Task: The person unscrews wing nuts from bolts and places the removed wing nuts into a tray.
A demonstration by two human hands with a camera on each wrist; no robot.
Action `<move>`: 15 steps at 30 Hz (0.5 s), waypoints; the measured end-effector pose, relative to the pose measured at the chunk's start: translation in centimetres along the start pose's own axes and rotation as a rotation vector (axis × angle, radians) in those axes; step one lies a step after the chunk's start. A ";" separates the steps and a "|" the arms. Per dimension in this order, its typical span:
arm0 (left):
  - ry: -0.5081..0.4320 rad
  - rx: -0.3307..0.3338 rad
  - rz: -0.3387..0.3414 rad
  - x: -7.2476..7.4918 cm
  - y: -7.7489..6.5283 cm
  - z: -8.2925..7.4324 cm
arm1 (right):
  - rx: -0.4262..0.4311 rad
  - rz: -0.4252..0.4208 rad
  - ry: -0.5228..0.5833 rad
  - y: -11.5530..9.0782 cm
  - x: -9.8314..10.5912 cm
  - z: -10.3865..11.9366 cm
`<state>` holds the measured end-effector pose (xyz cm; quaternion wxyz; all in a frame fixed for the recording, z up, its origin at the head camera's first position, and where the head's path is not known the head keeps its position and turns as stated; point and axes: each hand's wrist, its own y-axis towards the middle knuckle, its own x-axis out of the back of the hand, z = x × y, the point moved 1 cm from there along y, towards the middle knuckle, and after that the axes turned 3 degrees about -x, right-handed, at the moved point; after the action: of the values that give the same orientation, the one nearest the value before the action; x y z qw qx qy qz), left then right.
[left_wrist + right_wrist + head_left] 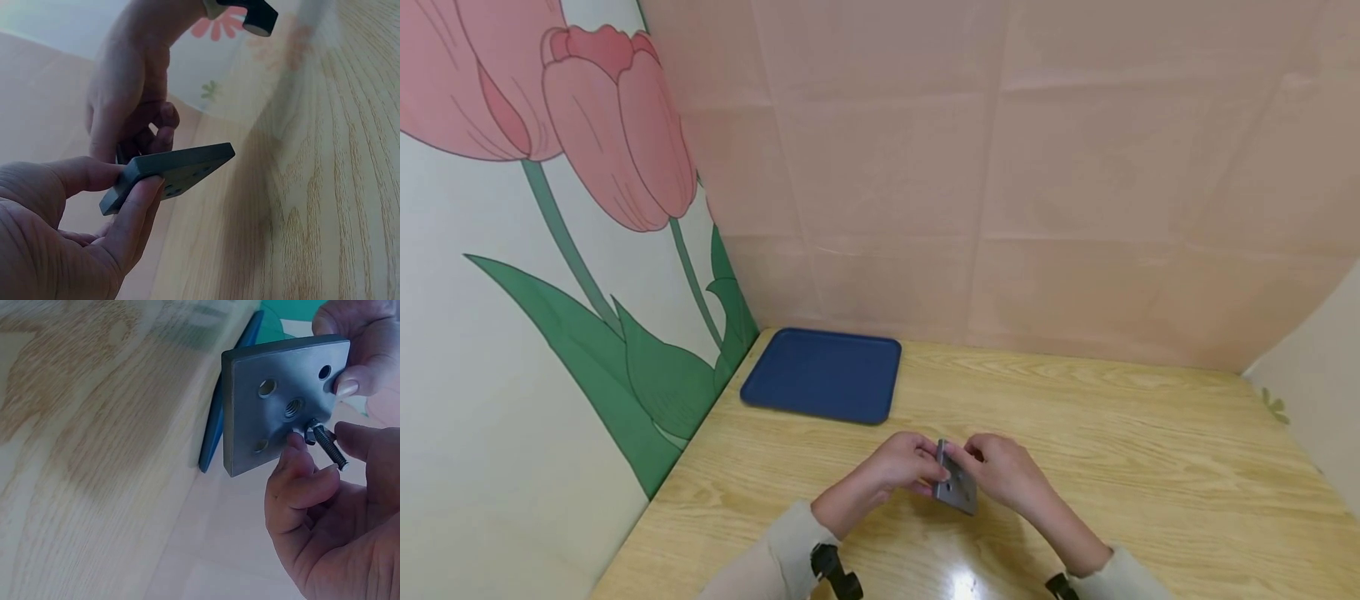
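A square grey metal plate [957,493] is held up on edge between the two hands over the table. My left hand [901,463] pinches one edge of it, thumb on one face and fingers on the other. In the right wrist view the plate [247,415] shows several round holes and a threaded hole in the middle. A threaded bolt [331,449] sticks out near one corner, a nut [310,432] on it close against the plate. The curled thumb and fingers of my right hand [350,515] pinch around the nut.
A blue rectangular tray [823,375] lies at the back left of the wooden table [1112,442]. Behind the table hangs a pinkish sheet [887,167]. A wall with painted tulips [625,133] borders the left side, and a pale wall [1315,367] the right.
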<state>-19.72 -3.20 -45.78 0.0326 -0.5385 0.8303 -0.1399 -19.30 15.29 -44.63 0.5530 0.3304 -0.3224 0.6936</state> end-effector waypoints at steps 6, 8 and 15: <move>-0.004 -0.002 -0.002 0.0 0.1 0.2 | -0.005 0.012 0.006 -0.2 0.1 0.1; -0.002 -0.003 -0.003 0.0 0.1 0.2 | -0.008 0.018 0.004 -0.2 0.0 0.1; 0.005 0.001 -0.008 -0.1 -0.2 0.0 | -0.005 0.050 0.002 -0.2 -0.1 0.2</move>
<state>-19.51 -3.20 -45.74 0.0302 -0.5416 0.8281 -0.1417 -19.08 15.07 -44.58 0.5366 0.3199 -0.3319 0.7068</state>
